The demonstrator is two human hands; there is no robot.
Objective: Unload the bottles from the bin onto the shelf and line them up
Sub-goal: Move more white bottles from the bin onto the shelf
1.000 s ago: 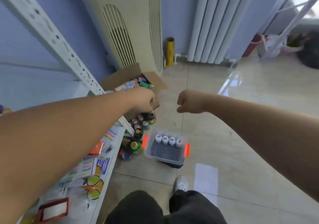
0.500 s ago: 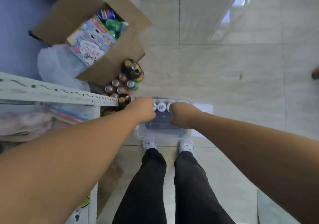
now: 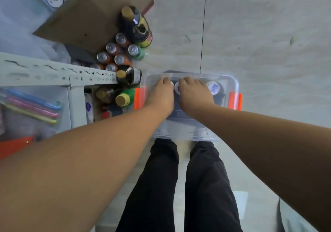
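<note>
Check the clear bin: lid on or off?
Off. Both hands, left hand and right hand, reach down inside the bin among the white bottle caps; no lid visible.

Lowered from chest height in front of the shelf into the clear bin (image 3: pixel 232 83): left hand (image 3: pixel 161 95) and right hand (image 3: pixel 194 95) now down on the white-capped bottles (image 3: pixel 213 88), fingers curled over the caps.
</note>
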